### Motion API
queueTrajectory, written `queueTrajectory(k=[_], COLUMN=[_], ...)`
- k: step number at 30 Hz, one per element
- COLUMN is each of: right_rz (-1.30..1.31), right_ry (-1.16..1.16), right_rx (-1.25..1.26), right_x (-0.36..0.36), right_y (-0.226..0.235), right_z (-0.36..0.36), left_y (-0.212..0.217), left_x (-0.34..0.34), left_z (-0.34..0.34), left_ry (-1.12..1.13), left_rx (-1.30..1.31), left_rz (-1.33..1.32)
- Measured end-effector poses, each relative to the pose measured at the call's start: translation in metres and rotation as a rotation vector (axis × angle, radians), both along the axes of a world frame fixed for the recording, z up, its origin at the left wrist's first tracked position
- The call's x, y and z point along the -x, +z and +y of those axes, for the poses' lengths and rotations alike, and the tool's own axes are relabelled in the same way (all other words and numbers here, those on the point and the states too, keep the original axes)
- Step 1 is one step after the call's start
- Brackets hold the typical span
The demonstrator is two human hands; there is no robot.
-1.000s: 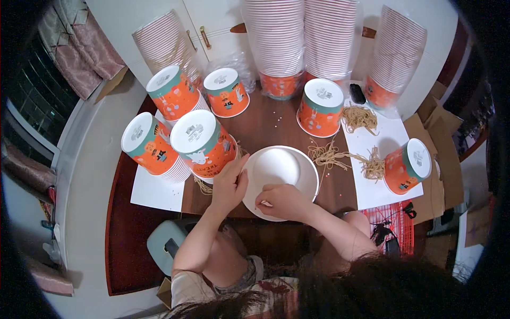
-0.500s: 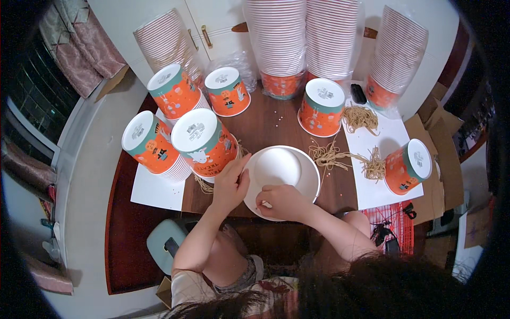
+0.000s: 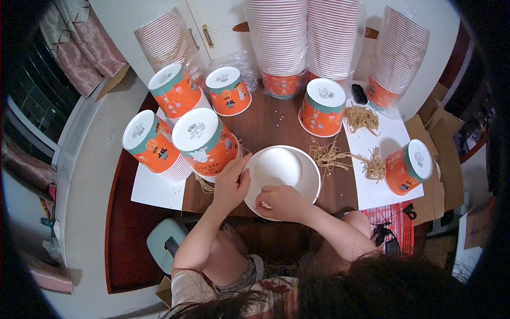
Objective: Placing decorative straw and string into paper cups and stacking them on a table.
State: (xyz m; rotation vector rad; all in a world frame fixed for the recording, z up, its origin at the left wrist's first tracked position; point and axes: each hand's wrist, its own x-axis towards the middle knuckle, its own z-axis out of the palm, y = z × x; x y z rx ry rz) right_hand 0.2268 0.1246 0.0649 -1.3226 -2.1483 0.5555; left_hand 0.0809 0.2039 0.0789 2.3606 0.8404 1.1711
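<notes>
A white-lined paper bucket (image 3: 305, 178) stands mouth up at the table's near edge. My left hand (image 3: 231, 183) rests against its left rim, fingers stretched out along the edge. Over the bucket's near side is my right hand (image 3: 281, 203), its fingers curled into a pinch. A small pale bit shows by those fingertips; what it is I cannot make out. Just left of my left hand, an orange and teal paper bucket (image 3: 212, 149) sits upside down on others. Tan cord-like strands (image 3: 328, 155) lie right of the white-lined bucket.
More upturned orange buckets stand left (image 3: 151, 143) and right (image 3: 406, 167). Tall bagged bucket stacks (image 3: 276, 40) line the back. Further tan strands (image 3: 361, 118) lie on white paper (image 3: 372, 196) at the right, near a small black object (image 3: 359, 94). A cardboard box (image 3: 449, 165) stands beside the table.
</notes>
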Motion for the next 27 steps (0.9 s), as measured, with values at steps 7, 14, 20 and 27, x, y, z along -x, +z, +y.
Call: queueTrajectory(k=[7,14,20,27], right_rz=[-0.029,-0.067,0.034,0.033], right_ry=[0.012,0.025,0.029,0.031], right_rx=[-0.029,-0.091,-0.078,-0.047], right_x=[-0.0001,-0.0004,-0.0036,-0.0042], right_y=[-0.0001,0.0045,0.0015,0.0043], right_z=[-0.0012,-0.0058,-0.0055,-0.0059], left_y=[-0.0011,-0.0052,-0.0039,-0.0036], left_x=[0.0006,0.0007,-0.0015,-0.0011], left_z=[0.0009,0.0031,0.0024,0.0019], left_ry=[0.005,0.04,0.043,0.047], left_rx=[-0.056,-0.044,-0.023,-0.039], left_rz=[-0.003,-0.01,-0.011,0.003])
